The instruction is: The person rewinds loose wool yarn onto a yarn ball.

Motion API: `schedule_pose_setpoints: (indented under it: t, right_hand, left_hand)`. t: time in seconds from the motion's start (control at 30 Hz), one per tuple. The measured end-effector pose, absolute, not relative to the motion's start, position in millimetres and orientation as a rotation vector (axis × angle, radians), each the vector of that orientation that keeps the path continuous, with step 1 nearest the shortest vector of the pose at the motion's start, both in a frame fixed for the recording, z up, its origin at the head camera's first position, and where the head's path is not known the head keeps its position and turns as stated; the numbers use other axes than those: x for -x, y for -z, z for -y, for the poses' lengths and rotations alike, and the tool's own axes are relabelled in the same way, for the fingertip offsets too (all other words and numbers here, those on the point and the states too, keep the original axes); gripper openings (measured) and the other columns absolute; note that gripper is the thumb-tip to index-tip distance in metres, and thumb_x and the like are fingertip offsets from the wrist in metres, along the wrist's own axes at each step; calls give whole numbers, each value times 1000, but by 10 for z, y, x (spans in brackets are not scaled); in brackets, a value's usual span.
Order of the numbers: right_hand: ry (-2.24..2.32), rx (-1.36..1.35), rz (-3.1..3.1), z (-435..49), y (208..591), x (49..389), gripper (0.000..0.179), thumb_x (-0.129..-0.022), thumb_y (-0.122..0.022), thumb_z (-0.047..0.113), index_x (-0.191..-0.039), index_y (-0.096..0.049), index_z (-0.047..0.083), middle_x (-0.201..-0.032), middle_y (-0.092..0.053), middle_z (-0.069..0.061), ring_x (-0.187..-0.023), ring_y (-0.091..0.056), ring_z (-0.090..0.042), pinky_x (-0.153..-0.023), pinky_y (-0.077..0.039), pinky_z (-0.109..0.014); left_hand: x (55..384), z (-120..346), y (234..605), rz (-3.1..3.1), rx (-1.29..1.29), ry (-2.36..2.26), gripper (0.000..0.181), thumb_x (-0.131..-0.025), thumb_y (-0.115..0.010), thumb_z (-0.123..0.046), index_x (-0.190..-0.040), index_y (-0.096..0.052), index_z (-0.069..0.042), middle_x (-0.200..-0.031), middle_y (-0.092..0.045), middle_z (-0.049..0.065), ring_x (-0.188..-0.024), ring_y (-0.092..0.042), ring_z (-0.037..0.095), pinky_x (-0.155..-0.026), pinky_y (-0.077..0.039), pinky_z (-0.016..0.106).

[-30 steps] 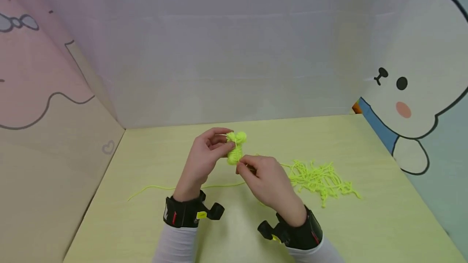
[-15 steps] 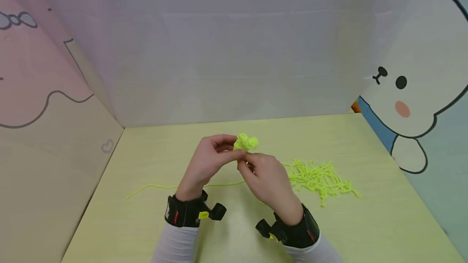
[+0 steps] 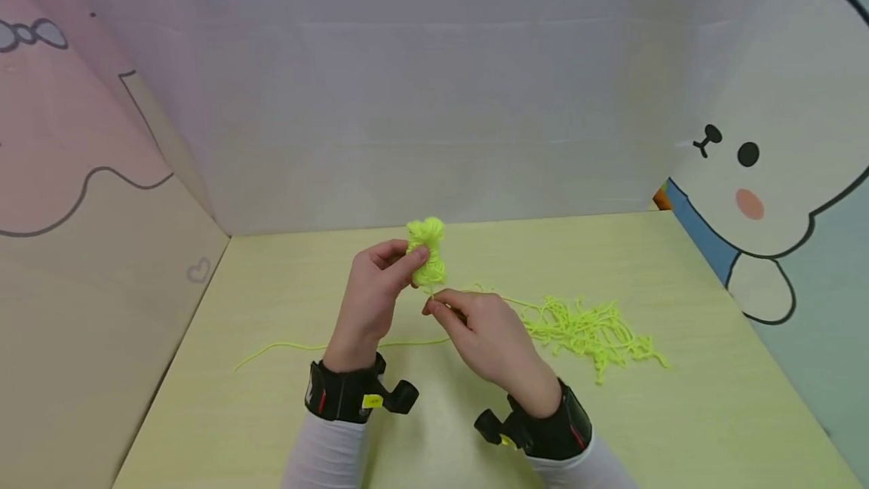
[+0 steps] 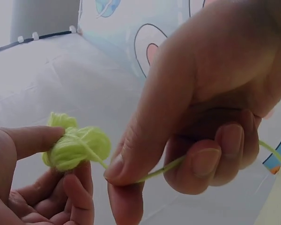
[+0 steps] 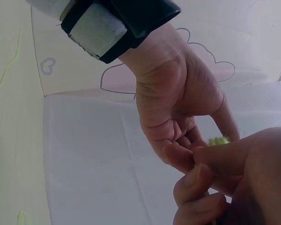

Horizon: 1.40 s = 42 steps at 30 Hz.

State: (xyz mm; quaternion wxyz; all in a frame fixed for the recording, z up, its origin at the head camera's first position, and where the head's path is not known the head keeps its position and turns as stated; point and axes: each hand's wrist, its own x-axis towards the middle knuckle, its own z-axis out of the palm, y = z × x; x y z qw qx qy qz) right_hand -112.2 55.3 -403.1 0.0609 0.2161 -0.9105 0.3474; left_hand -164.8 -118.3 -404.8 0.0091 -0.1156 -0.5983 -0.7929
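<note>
Left hand [image 3: 370, 289] grips a wound neon-yellow yarn bundle [image 3: 431, 266] — right hand [image 3: 495, 332] pinches its strand [image 4: 157, 174].
The bundle is held above the desk [image 3: 706, 406]; a tangle of loose yarn [image 3: 587, 332] lies toward the right edge, a single thread [image 3: 285, 345] toward the left. A pale sheet [image 3: 434, 112] stands behind the far edge, cartoon-printed panels [image 3: 808, 164] at both sides. Only the left wrist view shows the strand running past the pinch — on to the curled fingers [image 4: 207, 161].

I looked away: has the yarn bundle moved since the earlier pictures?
Yes: in the head view the yarn bundle is higher and slightly further left; its top now overlaps the back edge of the table.
</note>
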Motion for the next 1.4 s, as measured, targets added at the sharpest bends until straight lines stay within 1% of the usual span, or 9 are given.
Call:
schedule_pose_setpoints:
  t: [0.1,0.2,0.4,0.5,0.6,0.83,1.07,1.27,1.4]
  right_hand:
    - [-1120,-654,2802,-563,4070,1166,20,-104,-53,34,-102,-73,30,-56,-43,12,-46,-34,-6,-49,-34,-26]
    - [-1198,-649,2846,-600,4099,1221,20,-104,-54,33,-105,-73,28,-58,-46,11,-46,-34,-7,-49,-35,-27]
    - [-1318,-605,2841,-734,4097,1299,17,-103,-56,28,-110,-71,23,-69,-55,8,-49,-38,-11,-52,-38,-29]
    - [-1338,-633,2809,-808,4077,1325,15,-103,-56,23,-104,-70,24,-64,-48,5,-47,-35,-11,-50,-35,-29]
    - [-1310,-660,2790,-851,4062,1345,16,-103,-54,16,-104,-70,20,-72,-56,5,-48,-38,-11,-49,-37,-28]
    - [-1324,-595,2758,-892,4044,1343,17,-105,-53,26,-101,-68,21,-74,-55,2,-53,-42,-15,-51,-40,-31]
    - [-1356,-538,2686,-939,3948,1311,19,-105,-53,27,-101,-69,19,-76,-59,2,-53,-42,-16,-52,-41,-33]
    - [-1350,-483,2622,-943,3856,1234,17,-104,-54,28,-101,-69,21,-80,-62,5,-55,-45,-15,-50,-42,-32]
    - [-1300,-526,2572,-882,3824,1171,14,-103,-57,25,-101,-70,20,-79,-63,6,-54,-45,-12,-49,-44,-31]
  left_hand:
    - [1641,1223,4037,1882,439,2560,26,-93,-68,-12,-111,-65,6,-88,-70,4,-80,-64,19,-73,-55,27]
    - [1643,1265,4043,1993,526,2550,31,-93,-66,-13,-118,-62,7,-90,-71,3,-79,-63,18,-68,-52,25]
    - [1667,1360,4104,2230,751,2417,22,-93,-68,-13,-107,-68,4,-92,-72,7,-81,-64,24,-70,-51,27]
    - [1664,1391,4107,2379,879,2275,17,-92,-70,-15,-104,-72,-3,-91,-71,9,-80,-65,26,-73,-54,31]
    - [1673,1416,4117,2513,940,2117,14,-92,-72,-22,-101,-73,-11,-86,-70,7,-75,-64,25,-71,-54,33]
    - [1681,1481,4152,2700,876,1875,17,-87,-76,-34,-94,-72,-20,-78,-67,2,-71,-60,19,-63,-49,33]
    - [1664,1471,4110,2751,857,1763,12,-86,-76,-29,-90,-70,-20,-77,-67,2,-66,-60,17,-58,-47,32]
    - [1666,1409,4081,2786,709,1641,9,-84,-76,-27,-89,-70,-24,-87,-68,-5,-73,-63,14,-61,-52,36]
    - [1664,1351,4052,2739,610,1656,9,-84,-75,-24,-86,-67,-21,-88,-69,-4,-74,-66,14,-61,-54,37]
